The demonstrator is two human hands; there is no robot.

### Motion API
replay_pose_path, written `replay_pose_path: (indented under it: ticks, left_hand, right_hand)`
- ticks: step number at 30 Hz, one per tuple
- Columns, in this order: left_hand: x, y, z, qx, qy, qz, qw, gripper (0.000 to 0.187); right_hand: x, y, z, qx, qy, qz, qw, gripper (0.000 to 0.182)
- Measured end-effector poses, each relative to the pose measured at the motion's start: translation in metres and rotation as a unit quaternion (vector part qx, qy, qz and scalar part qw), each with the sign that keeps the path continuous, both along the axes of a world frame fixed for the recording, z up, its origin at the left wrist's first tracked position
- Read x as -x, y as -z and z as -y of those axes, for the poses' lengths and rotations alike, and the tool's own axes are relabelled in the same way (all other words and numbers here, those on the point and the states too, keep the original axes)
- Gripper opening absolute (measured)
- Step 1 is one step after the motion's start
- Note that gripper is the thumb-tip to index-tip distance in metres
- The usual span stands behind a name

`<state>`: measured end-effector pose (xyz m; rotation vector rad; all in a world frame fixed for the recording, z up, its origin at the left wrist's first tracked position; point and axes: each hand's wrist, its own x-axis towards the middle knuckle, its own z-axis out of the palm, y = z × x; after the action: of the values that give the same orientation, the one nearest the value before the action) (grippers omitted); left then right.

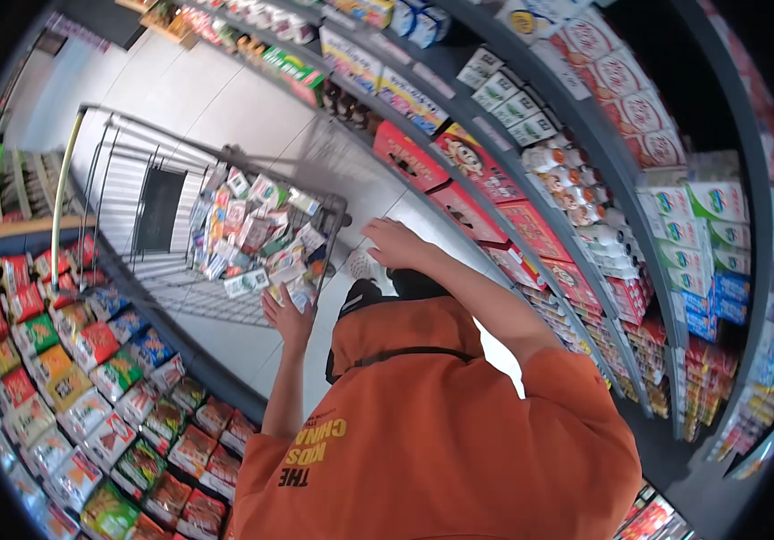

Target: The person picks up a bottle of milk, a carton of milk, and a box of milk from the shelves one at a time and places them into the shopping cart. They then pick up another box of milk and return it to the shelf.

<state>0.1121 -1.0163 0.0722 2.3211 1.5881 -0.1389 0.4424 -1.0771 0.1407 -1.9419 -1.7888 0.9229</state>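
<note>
Item: shopping cart (pixel 225 180), heaped with small packets (pixel 261 238) at its near end, standing in the aisle between shelves (pixel 531 216). Left hand (pixel 286 315) is pressing open-palmed against the near edge, steadying it. Right hand (pixel 396 243) is resting at the near right corner, fingers loose, gripping nothing; both arms are reaching forward.

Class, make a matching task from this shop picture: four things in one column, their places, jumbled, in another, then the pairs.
1 left hand
2 right hand
3 snack packets
4 red boxes

a on the right-side shelves
b heaped in the trolley basket
c at the trolley's near end, by the packets
d raised near the trolley's right corner

Pairs: 1-c, 2-d, 3-b, 4-a
</note>
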Motion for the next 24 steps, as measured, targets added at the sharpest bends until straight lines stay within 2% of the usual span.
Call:
replay_pose_path:
  ticks: [3, 4, 6, 7, 9, 10, 13, 14, 17, 18, 21, 22, 24]
  left_hand:
    - [0.020, 0.002, 0.011, -0.083, -0.109, 0.051, 0.989, 0.096]
    - [0.020, -0.002, 0.009, -0.045, -0.166, 0.060, 0.983, 0.101]
    - [0.055, 0.042, 0.009, -0.046, -0.124, 0.115, 0.985, 0.101]
    - [0.045, 0.022, 0.009, -0.029, -0.169, 0.125, 0.977, 0.100]
    - [0.045, 0.000, 0.001, -0.037, -0.195, 0.158, 0.967, 0.097]
    - [0.043, -0.012, -0.003, -0.025, -0.210, 0.176, 0.961, 0.097]
    - [0.043, -0.006, -0.008, -0.076, -0.363, 0.084, 0.925, 0.096]
    - [0.049, -0.004, -0.012, -0.046, -0.394, 0.086, 0.914, 0.097]
    - [0.088, 0.023, -0.024, 0.120, -0.325, 0.243, 0.906, 0.097]
    - [0.084, 0.022, -0.023, 0.101, -0.333, 0.186, 0.919, 0.095]
    - [0.054, -0.001, -0.024, -0.126, -0.313, 0.064, 0.939, 0.093]
    - [0.045, -0.011, -0.031, -0.183, -0.266, 0.035, 0.946, 0.089]
    - [0.038, -0.012, -0.046, -0.090, -0.244, 0.170, 0.950, 0.084]
  right_hand:
    - [0.043, 0.019, -0.049, 0.033, -0.108, 0.145, 0.983, 0.057]
    - [0.050, 0.025, -0.060, 0.064, -0.133, 0.163, 0.976, 0.060]
    - [0.068, 0.043, -0.072, 0.119, -0.197, 0.192, 0.954, 0.065]
    - [0.072, 0.040, -0.075, 0.182, -0.212, 0.182, 0.943, 0.069]
    - [0.074, 0.059, -0.065, 0.152, -0.201, 0.206, 0.946, 0.072]
    - [0.075, 0.067, -0.061, 0.122, -0.191, 0.217, 0.949, 0.066]
    - [0.078, 0.064, -0.061, 0.153, -0.169, 0.203, 0.952, 0.068]
    - [0.078, 0.061, -0.061, 0.172, -0.169, 0.192, 0.951, 0.069]
    - [0.076, 0.061, -0.056, 0.171, -0.165, 0.175, 0.955, 0.071]
    - [0.076, 0.059, -0.054, 0.179, -0.166, 0.173, 0.954, 0.071]
    - [0.078, 0.056, -0.052, 0.188, -0.169, 0.164, 0.954, 0.071]
    - [0.078, 0.059, -0.050, 0.186, -0.169, 0.161, 0.954, 0.070]
    - [0.074, 0.058, -0.043, 0.165, -0.140, 0.122, 0.969, 0.066]
